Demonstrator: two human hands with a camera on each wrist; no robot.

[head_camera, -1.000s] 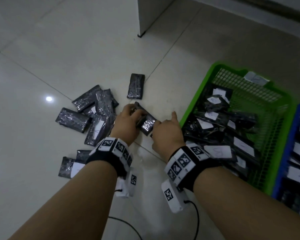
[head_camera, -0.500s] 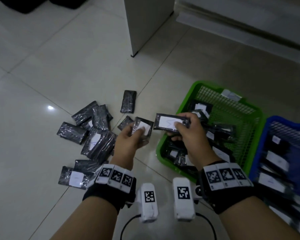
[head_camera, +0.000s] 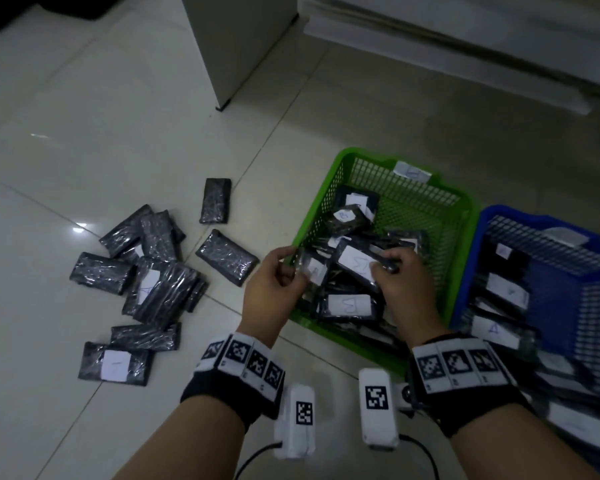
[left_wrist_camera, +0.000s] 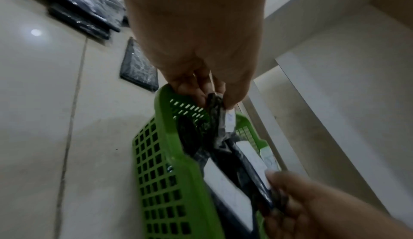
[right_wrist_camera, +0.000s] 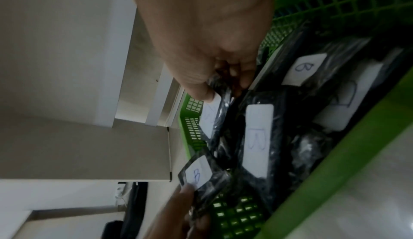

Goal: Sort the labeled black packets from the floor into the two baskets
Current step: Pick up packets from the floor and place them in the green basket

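My left hand (head_camera: 284, 271) pinches a black packet (head_camera: 310, 266) with a white "B" label at the left rim of the green basket (head_camera: 326, 188). In the left wrist view this packet (left_wrist_camera: 215, 112) hangs from my fingertips over the rim. My right hand (head_camera: 392, 268) grips another labeled packet (head_camera: 355, 263) just above the packets lying in the green basket. The right wrist view shows that packet (right_wrist_camera: 214, 117) under my thumb, among packets marked "B". The blue basket (head_camera: 485, 230) at the right holds packets, one marked "A". Several black packets (head_camera: 160, 271) lie loose on the floor to the left.
A white cabinet corner (head_camera: 236, 57) stands on the tiled floor behind the pile. A pale ledge (head_camera: 447, 60) runs along the back right. Cables trail from the wrist cameras near the bottom edge.
Both hands lifted a packet each from the floor and carried them right, over the green basket. The view has swung right, bringing the blue basket further in.
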